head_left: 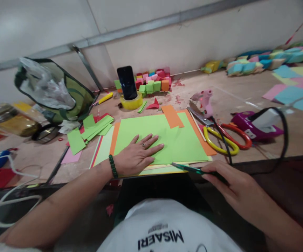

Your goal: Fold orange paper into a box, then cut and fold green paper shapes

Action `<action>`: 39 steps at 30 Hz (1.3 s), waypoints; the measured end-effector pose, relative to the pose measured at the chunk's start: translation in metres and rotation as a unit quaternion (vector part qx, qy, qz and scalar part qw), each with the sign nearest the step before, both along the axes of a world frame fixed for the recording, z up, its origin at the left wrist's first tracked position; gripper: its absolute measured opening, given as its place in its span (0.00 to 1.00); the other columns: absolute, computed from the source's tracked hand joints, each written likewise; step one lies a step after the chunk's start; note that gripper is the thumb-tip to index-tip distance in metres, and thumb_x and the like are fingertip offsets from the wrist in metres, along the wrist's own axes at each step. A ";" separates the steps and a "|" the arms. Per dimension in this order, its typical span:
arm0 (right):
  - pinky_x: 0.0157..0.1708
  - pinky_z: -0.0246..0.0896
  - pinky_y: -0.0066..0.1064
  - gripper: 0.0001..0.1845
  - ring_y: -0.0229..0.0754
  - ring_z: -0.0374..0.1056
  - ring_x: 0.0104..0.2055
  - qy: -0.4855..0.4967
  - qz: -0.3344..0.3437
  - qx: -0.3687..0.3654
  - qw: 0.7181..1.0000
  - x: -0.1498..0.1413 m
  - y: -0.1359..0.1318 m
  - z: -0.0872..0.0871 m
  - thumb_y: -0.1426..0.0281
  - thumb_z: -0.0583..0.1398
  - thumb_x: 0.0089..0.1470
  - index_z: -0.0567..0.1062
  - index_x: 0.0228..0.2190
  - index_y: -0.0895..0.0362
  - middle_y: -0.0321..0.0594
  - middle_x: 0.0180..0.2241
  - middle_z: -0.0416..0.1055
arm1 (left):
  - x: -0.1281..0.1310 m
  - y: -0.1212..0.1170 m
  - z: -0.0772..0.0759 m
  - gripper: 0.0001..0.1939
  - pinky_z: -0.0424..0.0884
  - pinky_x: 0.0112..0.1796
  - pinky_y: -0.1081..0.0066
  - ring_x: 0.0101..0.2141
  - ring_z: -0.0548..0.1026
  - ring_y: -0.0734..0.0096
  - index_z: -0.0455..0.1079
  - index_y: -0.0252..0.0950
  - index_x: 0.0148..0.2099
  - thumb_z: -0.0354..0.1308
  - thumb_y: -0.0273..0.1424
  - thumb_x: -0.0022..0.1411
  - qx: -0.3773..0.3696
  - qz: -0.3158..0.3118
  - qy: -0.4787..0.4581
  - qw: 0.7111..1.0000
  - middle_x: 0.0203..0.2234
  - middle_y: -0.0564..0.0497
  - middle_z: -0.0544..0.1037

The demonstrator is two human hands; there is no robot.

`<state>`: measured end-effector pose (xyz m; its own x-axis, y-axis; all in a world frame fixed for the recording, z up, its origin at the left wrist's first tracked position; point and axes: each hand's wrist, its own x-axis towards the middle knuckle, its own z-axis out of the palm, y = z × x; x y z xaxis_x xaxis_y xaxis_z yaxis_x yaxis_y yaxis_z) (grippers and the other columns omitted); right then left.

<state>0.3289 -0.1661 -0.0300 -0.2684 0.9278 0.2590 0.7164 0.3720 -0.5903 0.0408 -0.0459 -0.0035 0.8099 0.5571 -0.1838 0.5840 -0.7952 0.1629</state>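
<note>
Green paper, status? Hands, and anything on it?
Left hand spread flat on green paper. Right hand holding slim green tool, tip at paper's near edge. Orange strip overlapping far edge.

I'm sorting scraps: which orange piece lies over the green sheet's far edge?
The small orange strip, its far end past the green sheet; the larger orange paper shows only from underneath.

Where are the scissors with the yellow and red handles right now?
In the head view, the scissors lie on the right side, beyond the right hand, between the green paper and the purple object, near the pink glue gun.
</note>
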 end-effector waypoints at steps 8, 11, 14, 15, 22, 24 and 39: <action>0.34 0.65 0.29 0.04 0.40 0.71 0.34 0.016 0.005 -0.011 1.000 -0.002 0.001 0.006 0.68 0.54 0.60 0.68 0.38 0.52 0.37 0.33 0.71 | 0.000 0.001 -0.001 0.26 0.41 0.60 0.44 0.66 0.41 0.56 0.40 0.51 0.68 0.36 0.40 0.70 0.000 0.000 -0.001 1.000 0.68 0.53 0.38; 0.34 0.66 0.29 0.05 0.40 0.71 0.35 0.018 0.003 -0.007 1.000 -0.004 0.002 0.007 0.69 0.54 0.60 0.69 0.38 0.52 0.37 0.34 0.72 | 0.000 0.000 -0.001 0.26 0.41 0.60 0.44 0.66 0.41 0.56 0.40 0.50 0.68 0.36 0.40 0.70 -0.001 0.001 -0.004 1.000 0.68 0.53 0.39; 0.35 0.66 0.30 0.04 0.40 0.71 0.36 0.013 0.006 -0.011 1.000 -0.005 0.002 0.004 0.68 0.55 0.60 0.69 0.38 0.52 0.38 0.35 0.73 | 0.000 0.000 0.000 0.26 0.41 0.60 0.44 0.66 0.42 0.56 0.40 0.50 0.68 0.36 0.40 0.70 -0.003 0.001 -0.008 1.000 0.68 0.53 0.39; 0.35 0.66 0.30 0.04 0.40 0.71 0.36 0.010 0.006 -0.012 1.000 -0.006 0.002 0.003 0.68 0.55 0.60 0.69 0.38 0.52 0.38 0.35 0.73 | 0.000 0.000 0.000 0.26 0.41 0.60 0.44 0.66 0.42 0.56 0.41 0.50 0.68 0.36 0.40 0.70 -0.003 0.001 -0.009 1.000 0.68 0.53 0.39; 0.37 0.66 0.30 0.04 0.40 0.71 0.38 0.009 0.011 -0.009 1.000 -0.014 0.003 0.001 0.69 0.54 0.61 0.68 0.39 0.52 0.38 0.37 0.72 | 0.000 0.000 0.000 0.26 0.41 0.59 0.43 0.66 0.41 0.58 0.41 0.51 0.68 0.36 0.40 0.70 -0.006 0.003 -0.015 1.000 0.68 0.53 0.39; 0.37 0.65 0.29 0.04 0.39 0.71 0.37 0.008 0.012 -0.004 1.000 -0.016 0.003 0.003 0.70 0.54 0.61 0.67 0.39 0.52 0.37 0.36 0.72 | 0.001 0.000 0.001 0.26 0.41 0.59 0.43 0.66 0.40 0.58 0.40 0.51 0.68 0.36 0.40 0.70 -0.006 0.003 -0.014 1.000 0.68 0.52 0.39; 0.35 0.64 0.28 0.02 0.38 0.70 0.35 0.013 0.007 -0.022 1.000 -0.024 0.001 0.000 0.70 0.54 0.61 0.67 0.37 0.53 0.36 0.34 0.70 | -0.006 0.002 0.008 0.27 0.39 0.60 0.44 0.66 0.39 0.57 0.37 0.48 0.69 0.34 0.41 0.70 -0.021 0.008 -0.051 0.998 0.68 0.51 0.38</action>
